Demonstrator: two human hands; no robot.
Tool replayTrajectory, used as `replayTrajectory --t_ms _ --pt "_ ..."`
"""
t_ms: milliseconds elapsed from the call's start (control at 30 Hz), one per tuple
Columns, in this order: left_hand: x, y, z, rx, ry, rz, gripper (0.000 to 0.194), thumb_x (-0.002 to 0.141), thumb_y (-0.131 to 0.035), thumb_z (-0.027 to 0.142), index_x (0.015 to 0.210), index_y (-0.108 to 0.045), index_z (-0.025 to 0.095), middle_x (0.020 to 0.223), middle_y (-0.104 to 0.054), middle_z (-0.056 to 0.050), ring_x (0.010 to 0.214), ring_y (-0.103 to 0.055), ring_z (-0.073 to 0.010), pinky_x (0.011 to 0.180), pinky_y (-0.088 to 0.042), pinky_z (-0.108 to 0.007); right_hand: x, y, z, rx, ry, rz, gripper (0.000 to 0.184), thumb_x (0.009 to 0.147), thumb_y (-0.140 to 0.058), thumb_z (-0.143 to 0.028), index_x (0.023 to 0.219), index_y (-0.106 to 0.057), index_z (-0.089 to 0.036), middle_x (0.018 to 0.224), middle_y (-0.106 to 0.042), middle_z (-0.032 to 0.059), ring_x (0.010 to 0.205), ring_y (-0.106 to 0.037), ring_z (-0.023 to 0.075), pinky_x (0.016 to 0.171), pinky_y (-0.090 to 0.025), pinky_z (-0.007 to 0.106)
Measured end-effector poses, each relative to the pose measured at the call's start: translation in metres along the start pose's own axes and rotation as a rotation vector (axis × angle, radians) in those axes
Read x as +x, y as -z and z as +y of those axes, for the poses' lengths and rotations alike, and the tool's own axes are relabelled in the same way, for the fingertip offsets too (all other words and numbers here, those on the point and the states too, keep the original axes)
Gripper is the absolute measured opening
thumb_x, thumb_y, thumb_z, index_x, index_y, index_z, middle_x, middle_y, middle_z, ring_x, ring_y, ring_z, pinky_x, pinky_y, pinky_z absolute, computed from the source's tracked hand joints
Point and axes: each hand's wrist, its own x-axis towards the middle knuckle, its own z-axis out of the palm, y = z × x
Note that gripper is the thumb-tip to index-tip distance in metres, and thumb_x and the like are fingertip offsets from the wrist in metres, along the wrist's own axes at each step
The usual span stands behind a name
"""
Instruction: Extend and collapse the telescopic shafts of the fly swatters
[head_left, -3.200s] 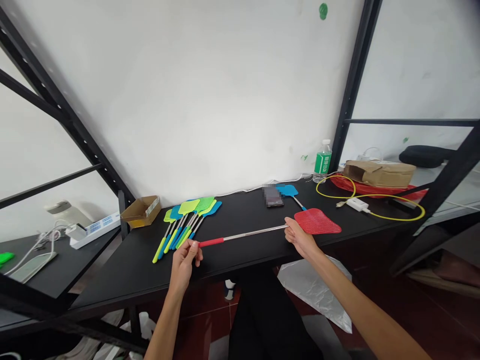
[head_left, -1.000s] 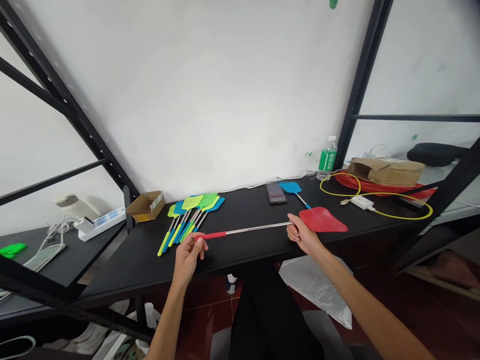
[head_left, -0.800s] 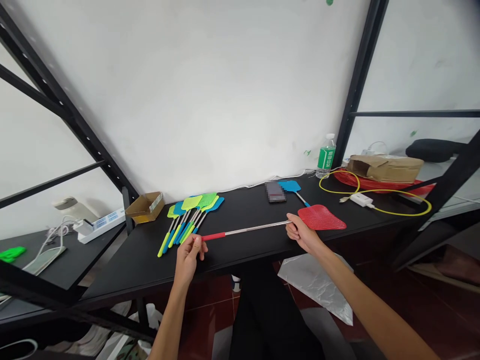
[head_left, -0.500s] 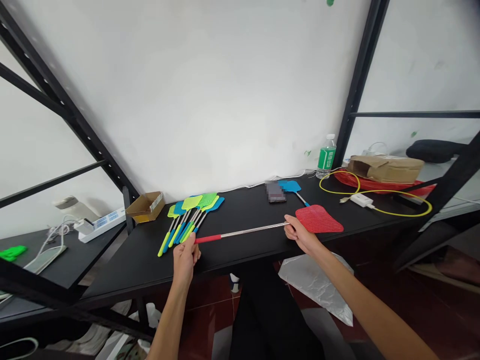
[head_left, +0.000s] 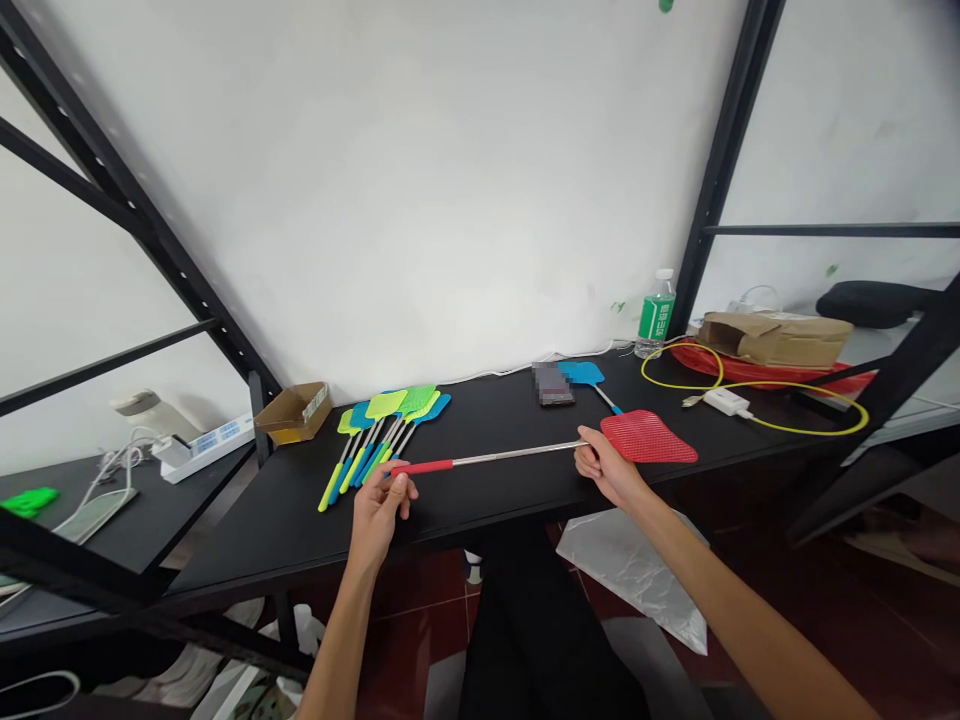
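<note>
A red fly swatter [head_left: 649,437] with a metal rod and a red grip stretches level between my hands, above the black desk. My right hand [head_left: 604,465] is closed round the rod just below the mesh head. My left hand [head_left: 382,500] is at the end of the red grip, held loosely between thumb and fingers, the fingers partly curled. Behind that hand lies a row of yellow-green and blue fly swatters [head_left: 386,404], heads toward the wall. A blue fly swatter [head_left: 581,373] lies apart at the right, its handle partly hidden behind the red head.
A dark phone-like object [head_left: 553,384], blurred, lies beside the single blue swatter. Toward the right are a water bottle [head_left: 656,315], a yellow cable [head_left: 810,432] and a cardboard box [head_left: 776,338]. An open small box [head_left: 292,415] and a power strip [head_left: 214,447] are left.
My left thumb has shifted off the top of the red grip to below it, and that hand's fingers have loosened. The swatter has moved slightly right and its grip end has risen a little.
</note>
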Motion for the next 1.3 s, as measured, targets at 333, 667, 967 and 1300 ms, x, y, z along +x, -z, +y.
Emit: replayTrajectory --t_ms 333,667,967,1300 --pt "-0.003 -0.007 0.011 -0.002 0.069 0.089 0.042 0.094 -0.056 0.047 0.063 -0.048 0.02 0.054 -0.048 0.001 0.043 -0.039 -0.0102 0.042 -0.032 -0.024 -0.002 -0.001 -0.001 -0.037 0.009 -0.031 0.06 0.085 -0.067 -0.053 0.046 -0.035 -0.021 0.046 -0.024 -0.0057 0.044 -0.021 0.0081 0.047 -0.018 0.028" --pt "-0.001 -0.004 0.006 -0.011 0.055 0.077 0.034 0.092 -0.059 0.044 0.069 -0.052 0.02 0.05 -0.044 0.003 0.046 -0.041 -0.0115 0.043 -0.033 -0.023 -0.004 -0.002 -0.003 -0.029 0.0 -0.03 0.062 0.084 -0.067 -0.056 0.045 -0.034 -0.021 0.045 -0.024 -0.0055 0.043 -0.021 0.0078 0.047 -0.021 0.027" --pt "-0.003 0.003 0.006 -0.078 -0.002 -0.01 0.033 0.09 -0.066 0.041 0.112 -0.061 0.018 0.063 -0.06 0.002 0.051 -0.046 -0.0099 0.051 -0.039 -0.023 -0.001 0.0 -0.001 0.045 -0.031 0.022 0.061 0.084 -0.07 -0.053 0.045 -0.036 -0.021 0.044 -0.023 -0.0054 0.043 -0.022 0.0081 0.046 -0.021 0.026" --pt "-0.002 0.004 0.0 -0.091 -0.01 -0.01 0.031 0.091 -0.066 0.04 0.114 -0.061 0.019 0.067 -0.06 0.002 0.052 -0.047 -0.0098 0.05 -0.038 -0.023 0.001 0.004 0.003 0.071 -0.013 0.009 0.059 0.088 -0.068 -0.049 0.046 -0.036 -0.02 0.046 -0.024 -0.0059 0.043 -0.022 0.0073 0.046 -0.02 0.027"
